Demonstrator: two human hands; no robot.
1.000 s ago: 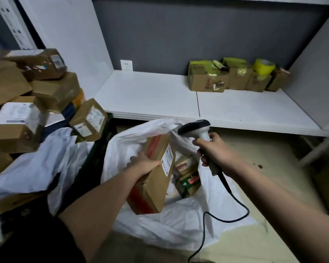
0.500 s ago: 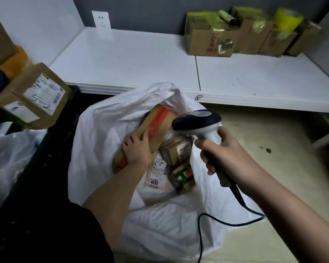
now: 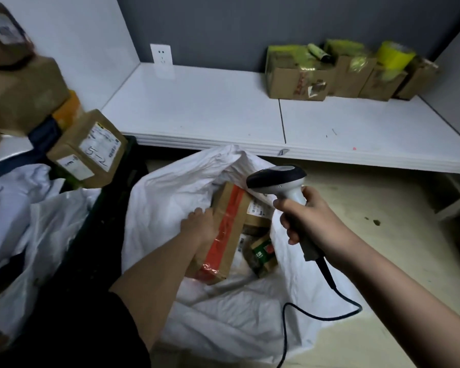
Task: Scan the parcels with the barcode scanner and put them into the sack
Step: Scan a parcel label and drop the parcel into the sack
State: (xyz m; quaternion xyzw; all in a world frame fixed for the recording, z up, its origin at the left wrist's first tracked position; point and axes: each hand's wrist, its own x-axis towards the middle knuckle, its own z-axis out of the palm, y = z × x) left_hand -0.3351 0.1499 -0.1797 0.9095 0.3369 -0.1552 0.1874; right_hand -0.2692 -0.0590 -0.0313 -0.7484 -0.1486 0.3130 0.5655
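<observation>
A white sack (image 3: pixel 168 200) lies open on the floor in front of me. Inside it, a brown parcel with red tape (image 3: pixel 230 229) lies tilted on other small parcels, among them a green-and-red one (image 3: pixel 262 252). My left hand (image 3: pixel 199 227) reaches into the sack and grips that brown parcel along its left edge. To the right, just above the sack's mouth, my right hand (image 3: pixel 307 221) is closed around the handle of the barcode scanner (image 3: pixel 276 179). The scanner's dark head points left over the parcels, and its black cable (image 3: pixel 322 316) trails across the sack.
More parcels are piled at the left, the nearest a box marked "5-2" (image 3: pixel 91 150), above a black crate (image 3: pixel 109 213) and white plastic bags (image 3: pixel 21 208). A low white shelf (image 3: pixel 210 110) behind the sack carries cardboard boxes (image 3: pixel 298 78) and yellow tape (image 3: pixel 393 55).
My left hand has lowered the brown parcel from upright beside the scanner down into the sack, where it now lies. The scanner has stayed at the right.
</observation>
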